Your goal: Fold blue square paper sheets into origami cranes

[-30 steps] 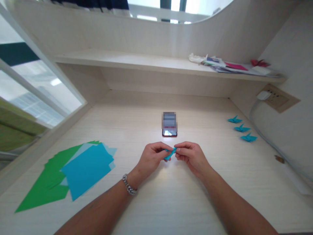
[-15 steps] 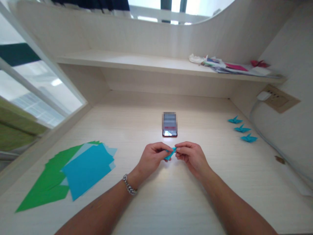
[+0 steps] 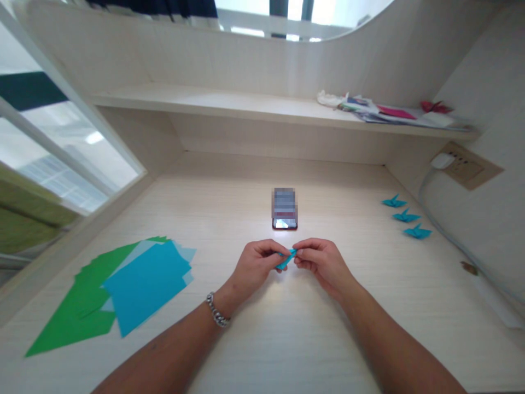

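A small piece of folded blue paper [image 3: 286, 261] is held between my two hands, low over the middle of the desk. My left hand [image 3: 262, 259], with a chain bracelet on its wrist, pinches the paper's left part between thumb and fingers. At its upper right tip, my right hand [image 3: 322, 259] grips the paper with thumb and forefinger. Fingers cover part of the folds. Just beyond the hands lies a phone [image 3: 284, 223], its screen blurred out. Three blue paper cranes [image 3: 406, 216] stand in a row at the right.
Blue paper sheets [image 3: 150, 287] overlap green sheets [image 3: 69, 323] on the desk's left. A shelf [image 3: 229, 106] spans the back, with papers [image 3: 396, 113] at its right. From a wall socket [image 3: 470, 166] a cable [image 3: 445, 235] runs down the right side.
Almost nothing differs. Both hands keep their hold on the folded blue paper, with only a very slight shift of the fingers.
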{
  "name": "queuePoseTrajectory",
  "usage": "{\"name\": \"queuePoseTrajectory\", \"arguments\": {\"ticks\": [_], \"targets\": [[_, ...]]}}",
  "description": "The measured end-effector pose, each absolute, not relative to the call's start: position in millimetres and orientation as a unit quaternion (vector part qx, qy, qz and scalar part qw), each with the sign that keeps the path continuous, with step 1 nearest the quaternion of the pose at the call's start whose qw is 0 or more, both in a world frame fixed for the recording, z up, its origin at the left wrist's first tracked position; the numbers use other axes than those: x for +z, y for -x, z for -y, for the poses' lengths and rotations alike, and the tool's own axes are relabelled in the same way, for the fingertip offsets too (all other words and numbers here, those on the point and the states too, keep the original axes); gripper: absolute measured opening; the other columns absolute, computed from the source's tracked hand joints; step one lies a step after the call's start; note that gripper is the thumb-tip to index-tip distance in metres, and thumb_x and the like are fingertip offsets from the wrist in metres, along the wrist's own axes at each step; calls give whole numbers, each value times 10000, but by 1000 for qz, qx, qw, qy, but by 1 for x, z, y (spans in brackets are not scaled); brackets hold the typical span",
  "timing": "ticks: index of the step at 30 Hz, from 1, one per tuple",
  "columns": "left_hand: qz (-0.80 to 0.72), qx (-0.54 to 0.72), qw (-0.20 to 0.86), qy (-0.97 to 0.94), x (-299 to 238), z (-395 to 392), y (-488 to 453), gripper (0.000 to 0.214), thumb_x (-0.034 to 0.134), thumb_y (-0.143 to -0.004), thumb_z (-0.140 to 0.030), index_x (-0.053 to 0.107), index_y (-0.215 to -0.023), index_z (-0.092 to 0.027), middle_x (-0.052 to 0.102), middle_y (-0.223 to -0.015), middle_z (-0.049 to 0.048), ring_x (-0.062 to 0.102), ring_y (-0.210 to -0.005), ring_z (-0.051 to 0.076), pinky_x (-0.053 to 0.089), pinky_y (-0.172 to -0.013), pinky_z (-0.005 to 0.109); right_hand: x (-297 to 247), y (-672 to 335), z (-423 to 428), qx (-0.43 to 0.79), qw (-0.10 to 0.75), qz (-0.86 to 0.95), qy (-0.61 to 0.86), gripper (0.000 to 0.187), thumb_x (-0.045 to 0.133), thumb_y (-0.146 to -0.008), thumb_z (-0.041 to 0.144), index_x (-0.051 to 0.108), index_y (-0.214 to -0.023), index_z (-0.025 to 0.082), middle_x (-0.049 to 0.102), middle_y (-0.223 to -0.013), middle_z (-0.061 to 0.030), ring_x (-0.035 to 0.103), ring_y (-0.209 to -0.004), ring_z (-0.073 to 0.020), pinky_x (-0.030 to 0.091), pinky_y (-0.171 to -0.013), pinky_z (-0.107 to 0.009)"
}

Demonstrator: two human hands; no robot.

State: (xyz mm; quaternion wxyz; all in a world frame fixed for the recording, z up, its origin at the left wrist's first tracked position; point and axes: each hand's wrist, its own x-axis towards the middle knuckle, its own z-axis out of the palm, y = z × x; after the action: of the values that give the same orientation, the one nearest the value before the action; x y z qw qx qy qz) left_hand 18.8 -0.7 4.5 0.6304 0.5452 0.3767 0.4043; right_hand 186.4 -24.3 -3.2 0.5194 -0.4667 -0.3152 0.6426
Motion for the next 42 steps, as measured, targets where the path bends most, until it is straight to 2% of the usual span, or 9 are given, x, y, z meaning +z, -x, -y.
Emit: {"name": "queuePoseTrajectory", "arguments": {"ticks": [8, 15, 19, 27, 35, 38, 42], "targets": [[-362, 403, 643, -541, 3, -1, -17, 42, 673, -730, -157, 705, -738, -131, 651, -588, 15, 574, -531, 105, 465, -524, 219, 1, -191, 25, 671, 498, 306, 456, 174, 715, -620, 178, 727, -786, 129, 685, -623, -59, 619, -568, -135, 504, -591, -262], [-361, 384, 638, -561, 2, 1, -19, 59, 681, -731, -178, 710, -738, -127, 661, -607, 22, 584, -551, 110, 478, -547, 227, -3, -189, 24, 634, 481, 361, 486, 216, 730, -677, 327, 716, -781, 139, 649, -617, -27, 569, -549, -102, 439, -544, -223], [-356, 368, 640, -573, -3, 1, -19, 77, 682, -737, -195, 706, -762, -126, 661, -615, 22, 582, -559, 106, 479, -557, 227, -8, -188, 25, 608, 465, 403, 502, 211, 759, -640, 305, 716, -759, 136, 642, -636, -18, 527, -546, -88, 415, -555, -231], [-383, 337, 674, -534, -5, -1, -19, 118, 668, -727, -164, 653, -836, -122, 678, -676, 34, 636, -605, 132, 511, -590, 254, -11, -191, 24, 573, 449, 460, 509, 170, 705, -684, 290, 694, -739, 130, 592, -582, 3, 478, -519, -90, 364, -525, -238], [-341, 335, 742, -470, -9, -4, -18, 205, 563, -785, -163, 665, -955, -112, 682, -858, 87, 650, -701, 153, 539, -668, 303, -11, -196, 22, 547, 444, 479, 524, 176, 673, -705, 304, 681, -742, 132, 566, -568, 8, 451, -511, -96, 342, -514, -244], [-338, 342, 755, -446, -9, -4, -18, 199, 542, -788, -164, 663, -933, -104, 676, -820, 87, 649, -671, 156, 542, -646, 310, -11, -195, 22, 542, 443, 478, 530, 180, 662, -714, 307, 679, -742, 130, 557, -559, 10, 447, -505, -96, 336, -506, -242], [-361, 331, 732, -473, -7, -4, -18, 196, 587, -804, -250, 649, -929, -112, 669, -800, 76, 645, -654, 153, 539, -622, 299, -12, -192, 22, 521, 436, 491, 545, 182, 646, -727, 307, 675, -734, 127, 546, -548, 13, 445, -499, -97, 327, -493, -237]]}}
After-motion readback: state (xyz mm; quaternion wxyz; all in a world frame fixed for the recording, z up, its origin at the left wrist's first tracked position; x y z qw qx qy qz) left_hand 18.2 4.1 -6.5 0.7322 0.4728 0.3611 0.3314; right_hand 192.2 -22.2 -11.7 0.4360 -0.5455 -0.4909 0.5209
